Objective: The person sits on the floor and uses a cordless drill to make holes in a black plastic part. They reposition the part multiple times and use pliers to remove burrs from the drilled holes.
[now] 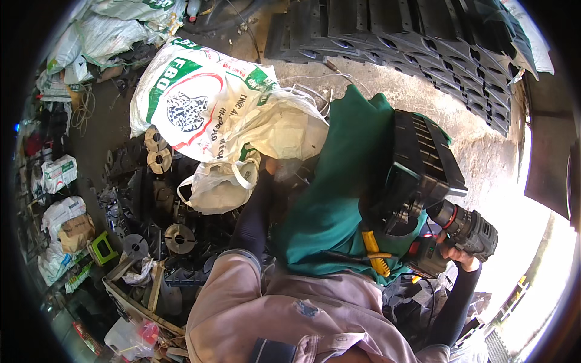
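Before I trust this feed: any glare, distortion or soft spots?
Head view: glare whites out the area right of the drill. Head view: far left dim and soft, corners black, edges bowed near the rim. Head view: big white bag reads clearly.

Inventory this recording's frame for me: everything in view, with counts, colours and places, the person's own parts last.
Power drill: one, black and red, right
Slatted plastic part: one, black, against the green cloth
Green cloth: one, centre
Yellow-handled tool: one, on the cloth
Large sack: one, white with green and red, upper centre-left
Small bag: one, off-white, below the sack
Discs: at least four, greyish, left
Plastic frame: one, green, far left
Stacked parts: many, black, top right
Left hand: one, dark-sleeved, mostly hidden, beside small bag
Right hand: one, dark-sleeved, gripping drill
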`<control>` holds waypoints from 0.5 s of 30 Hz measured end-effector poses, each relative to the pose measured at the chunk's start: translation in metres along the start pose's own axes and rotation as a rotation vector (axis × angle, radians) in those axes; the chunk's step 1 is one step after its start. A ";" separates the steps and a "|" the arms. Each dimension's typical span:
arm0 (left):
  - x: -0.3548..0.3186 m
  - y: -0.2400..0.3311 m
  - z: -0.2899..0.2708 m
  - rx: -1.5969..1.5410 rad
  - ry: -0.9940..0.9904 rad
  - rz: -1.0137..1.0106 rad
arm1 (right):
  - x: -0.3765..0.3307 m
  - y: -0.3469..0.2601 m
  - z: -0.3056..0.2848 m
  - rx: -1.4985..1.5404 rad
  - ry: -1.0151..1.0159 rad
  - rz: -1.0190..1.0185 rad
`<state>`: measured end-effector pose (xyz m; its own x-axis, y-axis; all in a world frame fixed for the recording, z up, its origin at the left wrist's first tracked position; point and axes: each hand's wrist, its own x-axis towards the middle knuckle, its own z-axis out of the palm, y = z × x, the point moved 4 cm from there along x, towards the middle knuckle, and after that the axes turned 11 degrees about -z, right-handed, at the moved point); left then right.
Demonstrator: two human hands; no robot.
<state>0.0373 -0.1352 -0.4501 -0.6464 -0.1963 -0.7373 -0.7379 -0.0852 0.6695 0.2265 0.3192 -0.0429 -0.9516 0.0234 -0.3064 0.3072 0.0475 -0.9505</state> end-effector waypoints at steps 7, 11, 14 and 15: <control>-0.015 -0.025 -0.021 -0.212 -0.197 -0.136 | -0.011 0.016 -0.009 -0.071 0.047 -0.040; -0.024 -0.037 -0.028 -0.256 -0.254 -0.155 | -0.009 0.014 -0.006 -0.047 0.032 -0.013; -0.028 -0.037 -0.030 -0.219 -0.297 -0.100 | -0.009 0.013 -0.006 -0.024 0.044 -0.005; -0.028 -0.036 -0.029 -0.186 -0.316 -0.060 | -0.009 0.013 -0.007 -0.018 0.051 -0.007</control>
<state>0.0876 -0.1549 -0.4506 -0.6525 0.1228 -0.7477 -0.7471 -0.2695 0.6077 0.2394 0.3268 -0.0521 -0.9524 0.0735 -0.2959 0.3007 0.0657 -0.9515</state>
